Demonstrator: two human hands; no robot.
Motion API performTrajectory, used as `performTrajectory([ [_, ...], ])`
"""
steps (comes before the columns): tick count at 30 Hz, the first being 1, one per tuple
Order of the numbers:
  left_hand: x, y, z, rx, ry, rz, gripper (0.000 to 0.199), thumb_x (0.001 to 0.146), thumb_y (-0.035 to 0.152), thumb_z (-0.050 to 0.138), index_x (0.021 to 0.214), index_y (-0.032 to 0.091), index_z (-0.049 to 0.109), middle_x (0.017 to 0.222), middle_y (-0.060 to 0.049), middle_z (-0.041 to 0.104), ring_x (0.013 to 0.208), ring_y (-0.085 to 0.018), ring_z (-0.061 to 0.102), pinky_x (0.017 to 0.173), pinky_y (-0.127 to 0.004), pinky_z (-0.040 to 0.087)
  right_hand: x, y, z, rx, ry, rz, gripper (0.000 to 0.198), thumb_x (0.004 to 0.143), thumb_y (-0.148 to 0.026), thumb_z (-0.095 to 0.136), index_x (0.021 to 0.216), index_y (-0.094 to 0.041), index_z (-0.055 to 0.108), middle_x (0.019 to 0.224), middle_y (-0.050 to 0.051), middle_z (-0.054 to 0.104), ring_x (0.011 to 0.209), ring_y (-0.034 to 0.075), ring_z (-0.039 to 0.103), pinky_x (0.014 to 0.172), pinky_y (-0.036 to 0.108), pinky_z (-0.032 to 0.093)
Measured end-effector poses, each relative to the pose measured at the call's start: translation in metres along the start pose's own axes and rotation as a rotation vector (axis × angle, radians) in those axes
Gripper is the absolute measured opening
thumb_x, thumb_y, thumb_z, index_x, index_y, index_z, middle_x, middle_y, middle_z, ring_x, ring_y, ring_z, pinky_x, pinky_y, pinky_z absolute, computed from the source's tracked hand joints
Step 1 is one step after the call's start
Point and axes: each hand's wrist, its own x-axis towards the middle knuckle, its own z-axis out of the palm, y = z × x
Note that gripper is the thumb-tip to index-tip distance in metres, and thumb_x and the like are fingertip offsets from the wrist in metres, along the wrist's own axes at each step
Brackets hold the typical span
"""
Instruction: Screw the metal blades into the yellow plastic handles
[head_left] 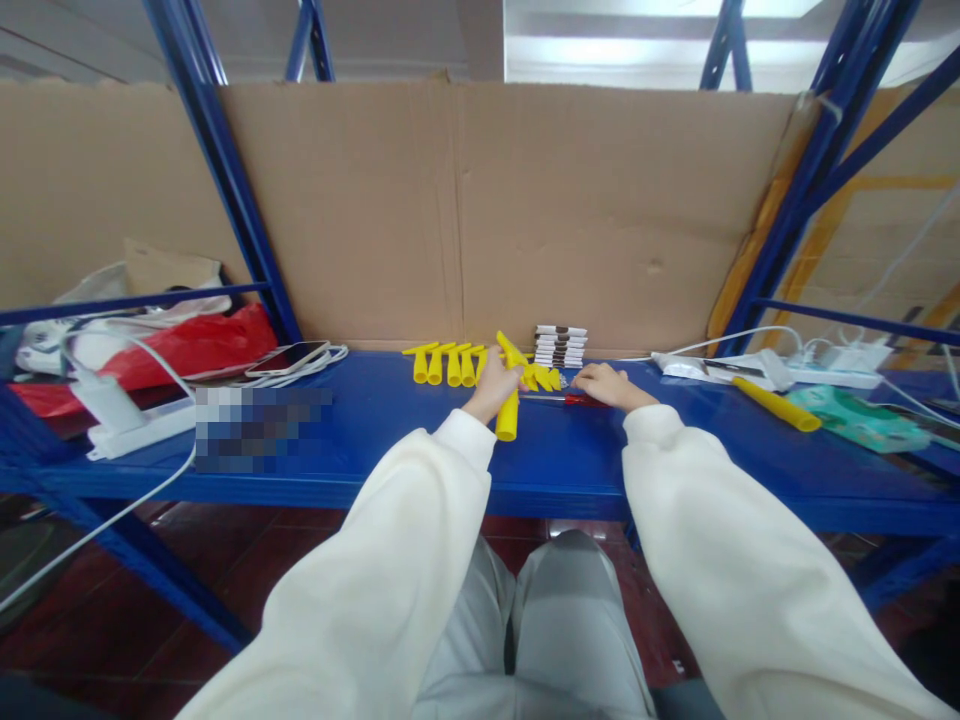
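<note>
My left hand (495,384) is closed around a yellow plastic tool with a tube-like handle (508,418), its flat end pointing away from me. My right hand (606,384) rests on the blue shelf to the right, fingers drawn together; whether anything small is between them I cannot make out. A screwdriver with a red handle (576,399) lies beside and partly under those fingers. Small metal bits, perhaps screws (565,380), lie just left of my right fingertips. Between my hands are several loose yellow pieces (541,377). Left of my left hand stands a row of similar yellow tools (454,367).
Stacked white packets with dark bands (561,346) stand behind, against a cardboard panel (600,220). At right lie another yellow tube (777,404), a green plastic bag (862,418) and a power strip (832,376). At left are a phone (289,358), cables and a red bag (202,347).
</note>
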Motion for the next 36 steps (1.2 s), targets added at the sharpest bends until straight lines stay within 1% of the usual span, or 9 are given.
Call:
performTrajectory([
  [4,0.009,-0.008,-0.024,0.047,0.014,0.089,0.042,0.088,0.012,0.055,0.126,0.021,0.039,0.113,-0.009,0.068,0.051,-0.009,0.064,0.046,-0.021,0.049,0.002,0.017,-0.001,0.1,-0.094,-0.108,0.027,0.08,-0.037,0.058,0.093,-0.025,0.078,0.1,0.003,0.076,0.101,0.027,0.065,0.095,0.04,0.048],
  [7,0.011,-0.011,-0.036,0.087,0.063,0.092,0.04,0.089,0.012,0.055,0.124,0.019,0.038,0.114,-0.011,0.068,0.047,-0.007,0.06,0.047,-0.022,0.049,0.004,0.026,0.003,0.136,-0.115,-0.154,0.025,0.073,-0.035,0.066,0.093,-0.025,0.078,0.093,0.002,0.076,0.094,0.024,0.067,0.087,0.032,0.051],
  [12,0.008,-0.012,-0.041,0.144,0.07,0.056,0.044,0.089,0.009,0.054,0.128,0.018,0.036,0.115,-0.011,0.067,0.045,-0.006,0.058,0.047,-0.019,0.047,0.005,0.026,0.011,0.122,-0.066,-0.174,0.018,0.069,-0.028,0.071,0.086,-0.022,0.074,0.086,0.002,0.074,0.083,0.02,0.067,0.075,0.027,0.051],
  [16,0.006,-0.012,-0.041,0.179,0.069,-0.018,0.053,0.086,0.01,0.061,0.132,0.017,0.036,0.112,-0.011,0.067,0.049,-0.009,0.063,0.049,-0.019,0.047,0.003,0.021,0.014,0.084,-0.016,-0.159,0.013,0.068,-0.025,0.071,0.081,-0.021,0.069,0.075,0.0,0.069,0.072,0.016,0.063,0.066,0.023,0.047],
  [20,0.007,-0.015,-0.041,0.219,0.061,-0.057,0.055,0.087,0.012,0.063,0.134,0.017,0.035,0.119,-0.014,0.065,0.054,-0.011,0.066,0.047,-0.019,0.046,0.001,0.018,0.013,0.108,-0.005,-0.129,0.011,0.067,-0.019,0.068,0.077,-0.02,0.064,0.074,-0.001,0.067,0.067,0.014,0.06,0.06,0.022,0.044],
  [25,0.007,-0.019,-0.04,0.238,0.022,-0.053,0.056,0.086,0.006,0.061,0.134,0.02,0.037,0.121,-0.013,0.065,0.054,-0.01,0.066,0.047,-0.019,0.048,0.002,0.017,0.016,0.198,-0.008,-0.118,0.022,0.065,-0.012,0.067,0.086,-0.019,0.066,0.083,0.002,0.071,0.077,0.016,0.065,0.068,0.023,0.049],
  [28,0.008,-0.021,-0.04,0.237,0.014,-0.031,0.056,0.084,0.002,0.059,0.133,0.02,0.039,0.129,-0.014,0.062,0.053,-0.007,0.064,0.047,-0.018,0.048,0.002,0.016,0.016,0.136,-0.048,-0.097,0.018,0.066,-0.015,0.067,0.084,-0.019,0.067,0.082,0.002,0.071,0.078,0.017,0.066,0.07,0.024,0.049],
  [31,0.008,-0.022,-0.039,0.235,0.027,-0.031,0.057,0.082,0.003,0.06,0.134,0.02,0.041,0.135,-0.015,0.058,0.055,-0.007,0.065,0.045,-0.017,0.047,0.001,0.015,0.013,0.051,0.003,-0.105,0.016,0.067,-0.018,0.069,0.082,-0.021,0.066,0.083,0.001,0.071,0.078,0.017,0.065,0.069,0.024,0.048],
  [36,0.007,-0.02,-0.039,0.203,0.042,-0.028,0.054,0.082,0.001,0.06,0.131,0.019,0.045,0.134,-0.014,0.06,0.052,-0.004,0.062,0.045,-0.015,0.048,-0.004,0.015,0.006,0.006,0.107,-0.096,0.016,0.067,-0.017,0.067,0.081,-0.022,0.062,0.082,0.002,0.071,0.074,0.018,0.063,0.065,0.025,0.044],
])
